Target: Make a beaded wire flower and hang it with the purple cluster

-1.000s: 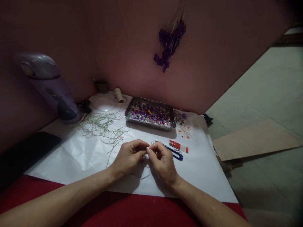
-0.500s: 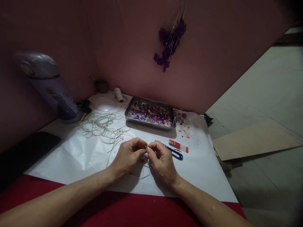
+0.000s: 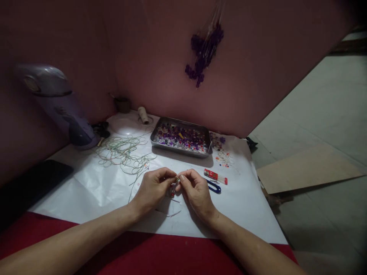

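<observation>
A: Hands, quick. Where?
B: Lower centre, nearly meeting. Left hand [image 3: 151, 187] just left of right hand [image 3: 197, 193].
A: Fingers?
B: Both pinched, thumb to forefinger, hardly any gap. Each has the tips on a small beaded piece [image 3: 172, 194]; the exact bit gripped is too tiny to read.
A: And that piece sits where?
B: Between the hands, mostly hidden, a red bead showing under the fingertips. Thin cord ends [image 3: 173, 215] lie just below it.
A: Surface?
B: Desk [image 3: 166, 252], red along the bottom of the frame, white sheet [image 3: 100, 202] over the rest.
A: Nearest stuff?
B: Blue-handled tool [image 3: 219, 190], partly behind the right hand. Red lighter [image 3: 212, 175] just above it.
A: Centre of frame?
B: Metal tray [image 3: 180, 151], mixed beads inside: purple, clear, some red, plus one yellow bit. Loose beads [image 3: 225, 158] scattered right of it.
A: Left side?
B: Tangled greenish cord [image 3: 124, 151] left of centre, spool [image 3: 143, 114] above it, dark cup [image 3: 123, 105] beside that. Purple flask [image 3: 61, 107] upper left, tilted in view. Black flat item [image 3: 37, 187] at the left edge.
A: Top?
B: Purple bead cluster [image 3: 203, 53] hanging on strings against the pink wall [image 3: 149, 68].
</observation>
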`<state>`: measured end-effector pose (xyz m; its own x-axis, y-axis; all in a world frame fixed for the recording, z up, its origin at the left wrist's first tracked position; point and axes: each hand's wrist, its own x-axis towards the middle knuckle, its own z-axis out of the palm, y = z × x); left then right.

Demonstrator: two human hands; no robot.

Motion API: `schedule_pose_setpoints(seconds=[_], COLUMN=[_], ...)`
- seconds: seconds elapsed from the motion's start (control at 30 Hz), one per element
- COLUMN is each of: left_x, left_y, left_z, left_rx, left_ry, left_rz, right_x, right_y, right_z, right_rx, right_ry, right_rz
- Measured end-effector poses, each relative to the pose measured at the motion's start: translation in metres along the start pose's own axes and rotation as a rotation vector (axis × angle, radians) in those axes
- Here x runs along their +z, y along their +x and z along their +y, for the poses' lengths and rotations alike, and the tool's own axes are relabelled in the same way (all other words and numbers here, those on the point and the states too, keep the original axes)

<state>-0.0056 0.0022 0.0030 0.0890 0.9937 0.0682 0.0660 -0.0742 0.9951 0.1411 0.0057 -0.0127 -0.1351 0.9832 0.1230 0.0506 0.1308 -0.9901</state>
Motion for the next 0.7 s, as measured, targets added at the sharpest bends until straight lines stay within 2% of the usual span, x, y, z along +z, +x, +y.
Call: schedule_pose_setpoints(seconds=[0.13, 0.37, 0.7], left_x=[-0.0018, -0.0049, -0.0071], left_y=[0.0000, 0.0006, 0.0019], left_z=[-0.0003, 0.0059, 0.0031], left_rx=[0.064, 0.161, 0.195], left_ry=[0.071, 0.243, 0.371], left_rz=[0.003, 0.042, 0.033], right_x=[0.0001, -0.0003, 0.0006], right_y=[0.0002, 0.0032, 0.0034], right_z=[-0.0003, -0.0042, -0.0029], right_rx=[-0.005, 0.070, 0.063], right_ry=[0.035, 0.128, 0.202], right_rz=[0.010, -0.001, -0.030])
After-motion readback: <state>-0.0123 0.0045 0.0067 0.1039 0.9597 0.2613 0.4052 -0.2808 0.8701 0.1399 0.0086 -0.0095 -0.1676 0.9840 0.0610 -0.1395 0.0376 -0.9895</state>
